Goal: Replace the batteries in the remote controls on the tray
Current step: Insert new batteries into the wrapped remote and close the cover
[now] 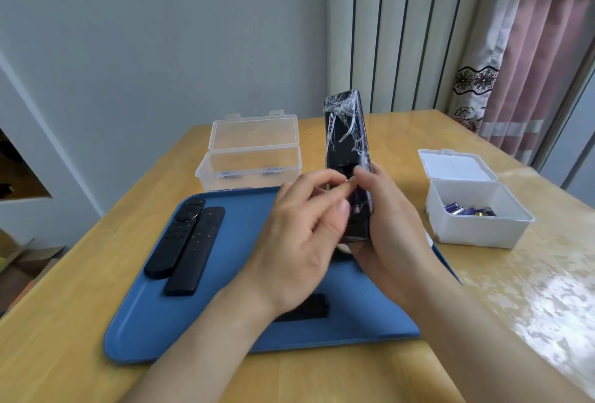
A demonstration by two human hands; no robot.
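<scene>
I have the right hand [392, 219] curled round the lower end of the film-wrapped remote [346, 135], holding it upright above the tray [154, 322]. The left hand [299, 241] pinches at its open battery bay; I cannot tell whether it grips anything. Two black remotes [193, 251] lie left of that hand, and the battery box [483, 228] sits right of the right hand.
</scene>
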